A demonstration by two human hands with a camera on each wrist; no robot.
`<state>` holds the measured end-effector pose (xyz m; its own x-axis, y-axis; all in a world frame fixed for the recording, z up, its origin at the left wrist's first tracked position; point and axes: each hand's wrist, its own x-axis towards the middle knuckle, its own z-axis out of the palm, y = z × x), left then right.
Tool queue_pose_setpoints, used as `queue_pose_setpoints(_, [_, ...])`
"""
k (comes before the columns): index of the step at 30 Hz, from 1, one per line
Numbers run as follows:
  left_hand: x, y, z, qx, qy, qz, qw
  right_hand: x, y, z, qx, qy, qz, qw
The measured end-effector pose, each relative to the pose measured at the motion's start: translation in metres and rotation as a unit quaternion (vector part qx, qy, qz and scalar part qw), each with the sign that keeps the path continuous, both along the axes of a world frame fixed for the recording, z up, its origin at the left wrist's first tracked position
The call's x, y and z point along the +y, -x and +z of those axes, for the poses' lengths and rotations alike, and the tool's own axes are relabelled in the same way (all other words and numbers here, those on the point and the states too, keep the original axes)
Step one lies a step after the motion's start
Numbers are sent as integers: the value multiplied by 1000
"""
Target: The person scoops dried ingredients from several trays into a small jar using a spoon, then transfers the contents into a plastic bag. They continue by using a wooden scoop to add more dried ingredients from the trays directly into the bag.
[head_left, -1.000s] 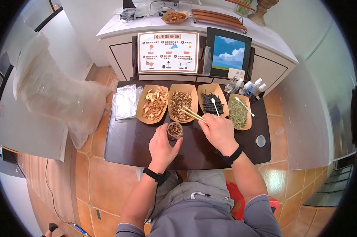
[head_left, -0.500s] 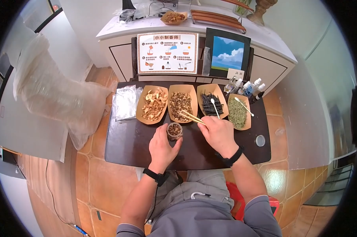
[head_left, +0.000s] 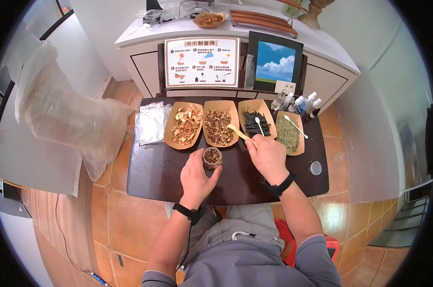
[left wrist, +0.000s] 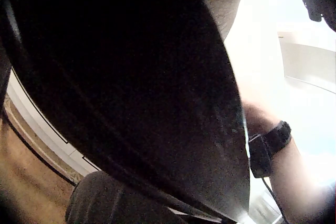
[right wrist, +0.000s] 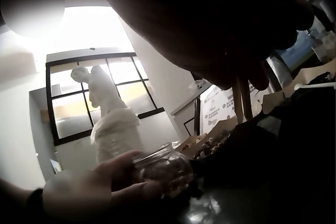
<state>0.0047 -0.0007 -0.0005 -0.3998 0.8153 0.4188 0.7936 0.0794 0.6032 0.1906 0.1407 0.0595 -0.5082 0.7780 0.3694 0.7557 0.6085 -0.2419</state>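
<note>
Head view: a person's two hands worked over one dark table (head_left: 151, 174). The left hand (head_left: 196, 177) was curved round one clear jar (head_left: 212, 160), partly filled with brown bits, its thumb on one side and fingers on the other. The jar was on the person's side of the second of four paper trays (head_left: 170, 126). The right hand (head_left: 268, 158) pinched one pair of pale tongs (head_left: 240, 132), whose tips showed at that tray's right edge. From left to right, the trays held pale slices, brown pieces, dark sticks and green sprigs. Two white spoons (head_left: 259, 125) lay across the last two trays, one on each. One round lid (head_left: 315, 168) lay at the right, and at least four bottles (head_left: 307, 106) stood behind.

Left wrist view: a dark surface, perhaps the table's, filled most of it; one black wristband (left wrist: 270, 148) showed on an arm. The left hand's grip could not be told here.

Right wrist view: the left hand's fingers wrapped the one jar; two tong prongs pointed down from the shadowed right hand.
</note>
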Motion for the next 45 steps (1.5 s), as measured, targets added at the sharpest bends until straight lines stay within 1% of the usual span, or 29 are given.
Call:
queue_pose_setpoints(1, [0, 0, 0, 0, 1, -2, 1000, -2, 2, 2, 0, 1, -2, 1000])
queue_pose_setpoints(3, [-1, -1, 1, -5, 14, 3, 1000, -7, 4, 8, 19, 49, 8, 999])
queue_pose_setpoints(8, [0, -1, 0, -4, 13, 4, 1000, -9, 7, 11, 24, 34, 30, 999])
queue_pose_setpoints(10, [0, 0, 0, -4, 12, 3, 1000, -10, 6, 14, 13, 18, 64, 998])
queue_pose_setpoints(13, [0, 0, -1, 3, 0, -7, 1000, -10, 7, 10, -12, 21, 64, 998])
queue_pose_setpoints(17, [0, 1, 0, 3, 1, -13, 1000, -8, 9, 4, -11, 21, 67, 997])
queue_pose_setpoints(20, [0, 1, 3, 5, 8, -20, 1000, -6, 7, -2, 12, 50, 60, 997])
queue_pose_setpoints(22, [0, 2, 3, 6, 12, -25, 1000, -3, 5, -8, 62, 103, 34, 992])
queue_pose_setpoints(23, [-1, 2, 3, 3, 12, -27, 1000, -3, 3, -8, 61, 103, 35, 992])
queue_pose_setpoints(28, [-1, 3, 4, 4, 12, -45, 999, -4, 0, 1, 130, 151, 22, 980])
queue_pose_setpoints(32, [-1, 3, -1, 9, 9, -39, 999, -20, -9, 19, 144, 154, 40, 977])
queue_pose_setpoints(35, [0, 3, -2, 5, 4, -32, 999, -40, -19, 28, 151, 177, 50, 971])
queue_pose_setpoints(37, [0, 2, -1, -4, 2, -29, 1000, -53, -24, 31, 148, 188, 75, 968])
queue_pose_setpoints(38, [0, 3, -1, -3, 4, -30, 1000, -59, -25, 30, 138, 165, 89, 973])
queue_pose_setpoints(39, [1, 3, -1, -1, 5, -31, 1000, -62, -26, 27, 138, 165, 89, 973])
queue_pose_setpoints(41, [0, 2, -1, -1, 4, -31, 1000, -66, -25, 20, 108, 94, 133, 981])
queue_pose_setpoints(42, [0, 2, -1, -1, 3, -31, 1000, -66, -24, 19, 80, 70, 138, 985])
queue_pose_setpoints(45, [0, 3, -3, 10, 2, -29, 1000, -65, -26, 16, 86, 43, 149, 984])
